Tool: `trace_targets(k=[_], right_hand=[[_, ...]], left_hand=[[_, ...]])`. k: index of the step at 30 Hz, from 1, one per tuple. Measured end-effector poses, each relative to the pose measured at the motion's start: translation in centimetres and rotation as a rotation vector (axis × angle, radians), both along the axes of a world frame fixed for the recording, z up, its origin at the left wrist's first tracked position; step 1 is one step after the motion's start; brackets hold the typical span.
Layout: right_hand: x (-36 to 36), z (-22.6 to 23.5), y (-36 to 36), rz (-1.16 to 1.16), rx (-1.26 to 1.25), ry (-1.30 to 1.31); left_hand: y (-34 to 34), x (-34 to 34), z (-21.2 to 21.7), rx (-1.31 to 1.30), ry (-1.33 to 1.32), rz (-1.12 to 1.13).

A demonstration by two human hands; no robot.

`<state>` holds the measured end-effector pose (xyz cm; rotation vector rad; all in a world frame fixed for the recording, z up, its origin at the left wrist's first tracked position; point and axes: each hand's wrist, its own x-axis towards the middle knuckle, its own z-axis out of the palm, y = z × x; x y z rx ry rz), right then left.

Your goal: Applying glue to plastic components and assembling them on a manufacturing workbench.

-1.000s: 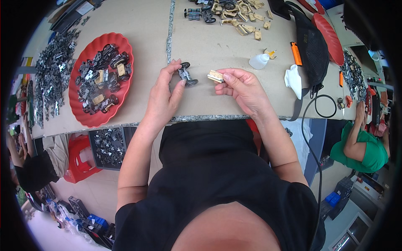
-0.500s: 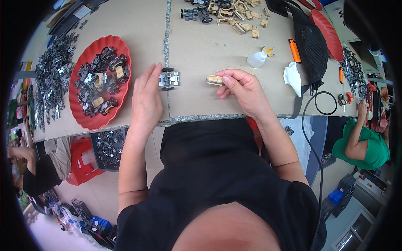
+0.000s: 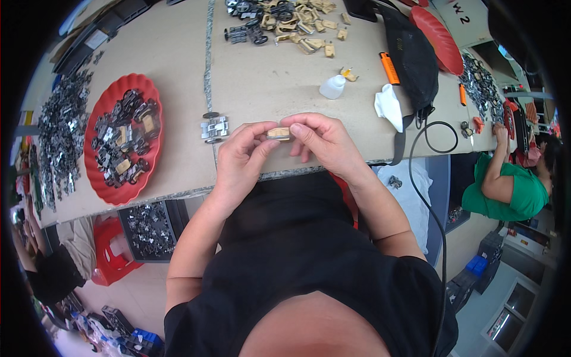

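Note:
A small tan toy-car body (image 3: 278, 134) with a grey strip along its side is pinched between both hands above the front of the table. My left hand (image 3: 241, 157) has its thumb and fingertips at the left end. My right hand (image 3: 327, 143) grips the other end between thumb and forefinger. Just left of my left hand, a silver toy-car chassis (image 3: 215, 127) with black wheels stands on the table beside the speckled seam. Further left is a red scalloped tray (image 3: 116, 195) heaped with dark wheeled chassis, some bearing tan bodies.
A pile of tan car bodies (image 3: 306, 27) lies at the far side. A small white bottle (image 3: 332, 87), white tissue (image 3: 388, 107), orange tool (image 3: 389, 68) and black bag (image 3: 410, 59) sit to the right. Dark metal parts (image 3: 59, 137) cover the far left. A black cable (image 3: 433, 208) hangs at right.
My left hand has left its place beside the chassis and moved right to grasp the car body, which my right hand has brought left. The whole view has shifted a little.

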<state>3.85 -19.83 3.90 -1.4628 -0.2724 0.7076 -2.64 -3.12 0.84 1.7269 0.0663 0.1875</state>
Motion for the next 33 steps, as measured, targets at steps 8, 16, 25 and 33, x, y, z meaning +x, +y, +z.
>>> trace_targets(k=[8, 16, 25, 33], right_hand=[[7.3, -1.0, -8.6, -0.739, -0.515, -0.743], [12.0, 0.2, -8.6, -0.548, -1.589, -1.03], [13.1, -2.4, -8.4, -0.364, -1.695, -1.224], [14.2, -2.6, -9.0, -0.351, -1.62, -1.084]], left_hand=[[-2.5, 5.4, 0.8, 0.42, -0.281, -0.223], [-5.5, 11.1, -0.2, 0.382, -0.237, -0.461], [-4.1, 8.2, 1.4, 0.238, -0.13, -0.467], [0.9, -2.0, 3.8, 0.053, -0.057, -0.387]])
